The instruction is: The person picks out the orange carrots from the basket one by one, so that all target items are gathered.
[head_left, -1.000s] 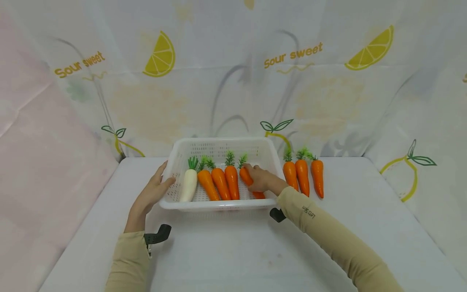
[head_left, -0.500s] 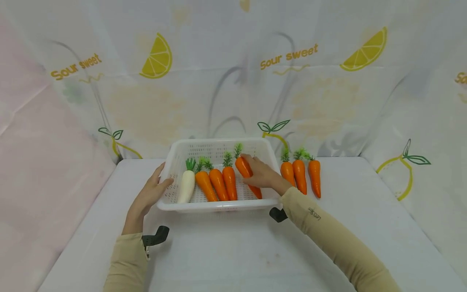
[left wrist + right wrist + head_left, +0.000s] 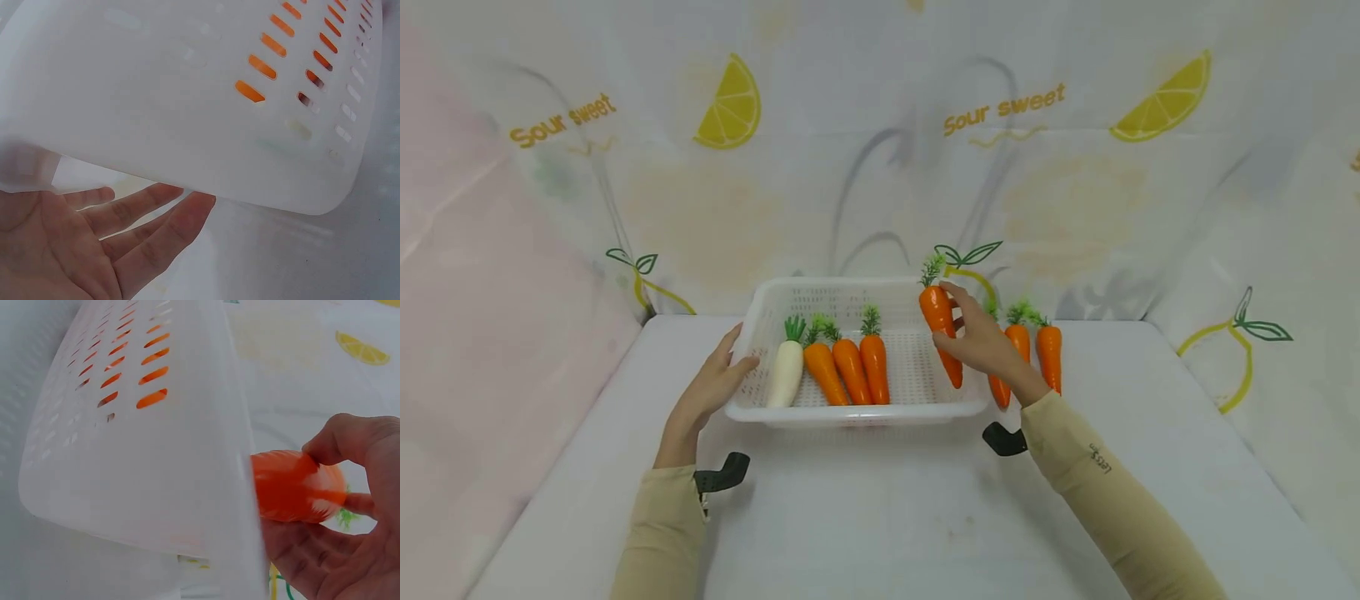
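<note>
In the head view a white plastic basket [image 3: 865,412] with slotted walls stands on the table. My right hand [image 3: 981,333] grips an orange carrot [image 3: 938,310] with a green top, raised at the basket's right end. The right wrist view has the carrot [image 3: 294,487] between thumb and fingers, its lower part hidden behind the basket wall [image 3: 156,469]. My left hand [image 3: 711,387] holds the basket's left rim, thumb over it. Its fingers [image 3: 150,244] show at the rim's outside in the left wrist view. Several carrots [image 3: 852,367] and a white radish [image 3: 787,372] lie inside.
To the basket's right lie more carrots [image 3: 1049,354] on the white-covered table [image 3: 865,517], partly hidden by my right hand. A printed cloth [image 3: 880,167] hangs behind the table, close to the basket's far side.
My right hand has lifted the carrot off the basket's floor and moved it up and to the right. My left hand has stayed at the basket's left side.
</note>
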### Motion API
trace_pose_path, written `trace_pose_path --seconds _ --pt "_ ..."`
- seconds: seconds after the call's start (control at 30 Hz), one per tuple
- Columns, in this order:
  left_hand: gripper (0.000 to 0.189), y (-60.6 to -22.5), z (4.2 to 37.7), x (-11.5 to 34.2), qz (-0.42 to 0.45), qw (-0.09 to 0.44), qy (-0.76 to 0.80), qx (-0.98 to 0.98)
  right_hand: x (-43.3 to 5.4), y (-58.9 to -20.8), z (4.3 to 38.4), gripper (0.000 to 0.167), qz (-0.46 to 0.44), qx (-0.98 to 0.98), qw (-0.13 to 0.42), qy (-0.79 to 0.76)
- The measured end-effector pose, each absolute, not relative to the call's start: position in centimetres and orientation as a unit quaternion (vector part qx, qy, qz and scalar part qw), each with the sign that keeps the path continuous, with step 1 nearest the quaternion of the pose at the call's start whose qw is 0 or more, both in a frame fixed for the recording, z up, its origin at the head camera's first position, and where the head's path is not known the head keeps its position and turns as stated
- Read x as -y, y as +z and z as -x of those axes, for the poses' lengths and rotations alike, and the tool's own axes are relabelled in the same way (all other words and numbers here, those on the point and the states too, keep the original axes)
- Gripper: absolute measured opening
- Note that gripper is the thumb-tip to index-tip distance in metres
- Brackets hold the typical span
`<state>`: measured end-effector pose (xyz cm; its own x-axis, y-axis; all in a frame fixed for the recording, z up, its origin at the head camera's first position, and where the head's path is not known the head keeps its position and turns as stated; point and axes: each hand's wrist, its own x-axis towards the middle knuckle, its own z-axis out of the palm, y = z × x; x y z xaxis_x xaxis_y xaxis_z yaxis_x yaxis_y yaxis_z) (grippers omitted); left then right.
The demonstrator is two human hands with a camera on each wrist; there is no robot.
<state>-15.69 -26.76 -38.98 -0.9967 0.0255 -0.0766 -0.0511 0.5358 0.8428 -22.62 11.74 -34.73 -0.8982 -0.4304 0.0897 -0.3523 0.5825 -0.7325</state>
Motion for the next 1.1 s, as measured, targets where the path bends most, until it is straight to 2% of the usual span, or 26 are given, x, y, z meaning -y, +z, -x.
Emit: trace_pose_path --seconds 0.5,0.7,1.1 --pt "0.069 -39.3 16.5 25.6 0.008 0.048 0.485 -0.873 -17.6 -34.7 22.3 0.077 0.152 -0.879 0.051 -0.449" --pt "0.068 -38.8 16.4 26.0 0.014 0.043 0.469 -0.882 -19.4 -35.4 22.5 0.08 0.121 -0.884 0.062 -0.448" --pt "0.068 -38.7 15.7 26.5 0.016 0.041 0.465 -0.884 -22.5 -37.7 23.5 0.077 0.083 -0.906 0.046 -0.411"
